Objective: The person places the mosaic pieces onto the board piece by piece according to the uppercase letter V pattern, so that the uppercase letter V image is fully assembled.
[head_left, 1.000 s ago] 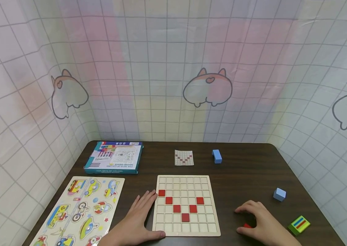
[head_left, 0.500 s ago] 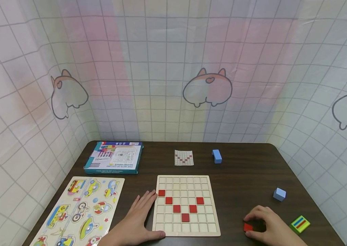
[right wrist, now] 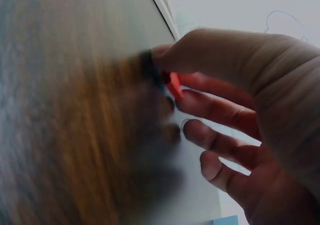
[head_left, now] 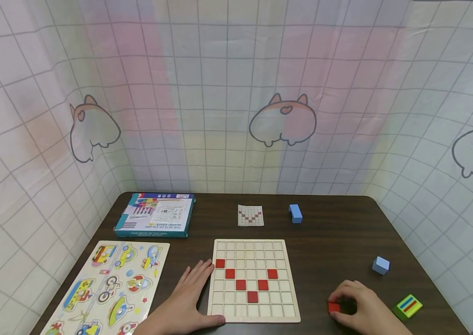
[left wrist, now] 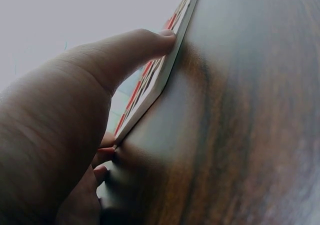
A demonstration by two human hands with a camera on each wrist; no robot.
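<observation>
Holding six red tiles (head_left: 241,284), the grid board (head_left: 253,315) lies flat.

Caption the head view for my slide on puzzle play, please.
Left hand steadies the wooden grid board while right hand pinches a red square tile on the dark table.

A dark wooden table (head_left: 336,242) is seen. On it are laid a grid board (head_left: 253,279), a vehicle puzzle (head_left: 106,288), a box (head_left: 156,214), a pattern card (head_left: 250,215), two blue blocks (head_left: 295,212) (head_left: 381,264), a striped block (head_left: 408,305) and what appears to be a red tile (head_left: 334,306).
</observation>
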